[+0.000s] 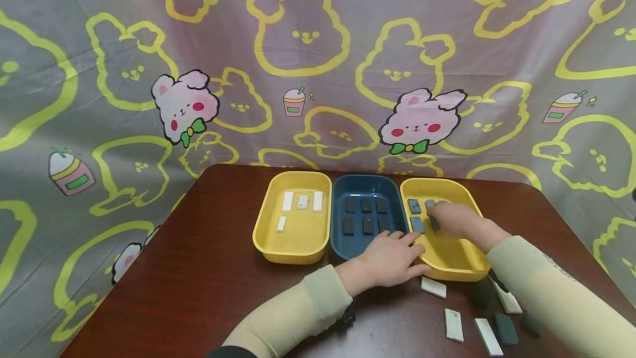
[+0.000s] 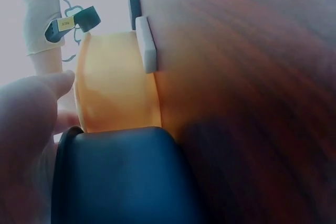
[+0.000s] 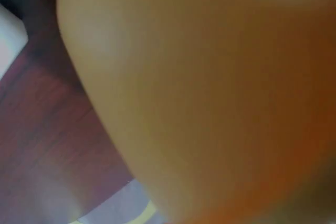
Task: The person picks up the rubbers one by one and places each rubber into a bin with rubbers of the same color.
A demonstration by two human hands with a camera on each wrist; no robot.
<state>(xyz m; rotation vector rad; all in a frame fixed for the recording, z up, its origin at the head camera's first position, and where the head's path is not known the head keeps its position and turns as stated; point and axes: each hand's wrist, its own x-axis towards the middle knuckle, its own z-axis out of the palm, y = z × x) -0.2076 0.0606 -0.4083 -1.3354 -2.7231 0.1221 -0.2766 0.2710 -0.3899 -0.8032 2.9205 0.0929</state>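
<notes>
My right hand reaches into the right yellow tray with its fingertips down, pinching a small dark grey-green block; the fingers partly hide it. Beside that block lie several blue-grey blocks on the tray floor. My left hand, fingers spread and fairly straight, rests over the near rims where the blue tray meets the right yellow tray. In the left wrist view, the left thumb and fingers lie along the trays' rims. The right wrist view shows mostly the yellow tray wall, blurred.
The left yellow tray holds several white blocks; dark blocks stand in rows in the blue tray. Loose white blocks and dark blocks lie on the brown table at the near right. A patterned curtain hangs behind.
</notes>
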